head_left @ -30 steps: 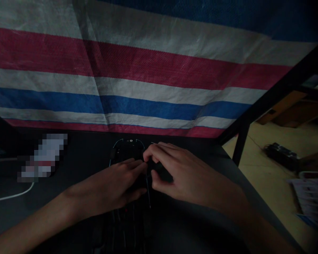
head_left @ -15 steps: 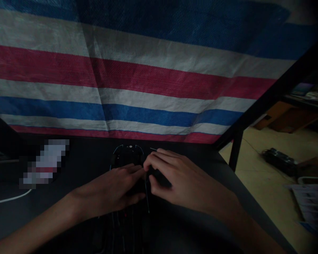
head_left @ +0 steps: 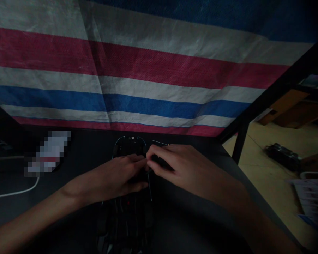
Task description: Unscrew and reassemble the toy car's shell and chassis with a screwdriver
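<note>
1. A striped tarp (head_left: 159,70) in red, white and blue hung behind the dark table (head_left: 76,155). The light was poor.
2. A black device (head_left: 129,146) lay at the middle of the table, running from near the tarp toward the person. Both hands covered its midsection.
3. The left hand (head_left: 119,178) lay palm down on the device with its fingers together. Whether it gripped anything could not be told.
4. The right hand (head_left: 185,167) was closed on a small dark piece (head_left: 161,163), its fingertips touching those of the left hand.
5. A thin rod (head_left: 149,188) ran from below the meeting fingertips toward the person.
6. Change noted: over the last second the right hand's fingers had flattened and lowered, and its thumb had dropped from view. Neither hand had left the device, so in the inspector's judgement the work remained at 1 spot.
7. A white cable (head_left: 18,191) lay well apart at the left.
</note>
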### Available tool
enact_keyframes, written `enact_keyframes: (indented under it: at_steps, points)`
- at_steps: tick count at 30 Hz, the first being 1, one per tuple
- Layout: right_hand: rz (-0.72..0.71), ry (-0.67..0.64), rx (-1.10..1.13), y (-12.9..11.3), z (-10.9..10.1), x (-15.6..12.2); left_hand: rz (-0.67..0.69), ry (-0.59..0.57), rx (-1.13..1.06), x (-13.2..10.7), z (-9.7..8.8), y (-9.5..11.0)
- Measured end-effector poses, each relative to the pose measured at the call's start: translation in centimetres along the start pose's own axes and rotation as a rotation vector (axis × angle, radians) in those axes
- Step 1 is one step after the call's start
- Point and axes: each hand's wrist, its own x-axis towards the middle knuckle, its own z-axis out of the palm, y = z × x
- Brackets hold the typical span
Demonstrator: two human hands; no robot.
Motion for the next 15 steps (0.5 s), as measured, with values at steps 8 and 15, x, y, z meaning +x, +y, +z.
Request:
enact_keyframes:
  at_steps: [8, 15]
  points:
    - [-0.055, 0.032, 0.075, -0.1, 0.24, -0.1, -0.005, -0.023, -0.018, 0.17, -0.17, -0.04]
    - [0.034, 0.005, -0.126, -0.4, 0.4, -0.32, -0.001, -0.008, -0.03, 0.19, 0.09, -0.51]
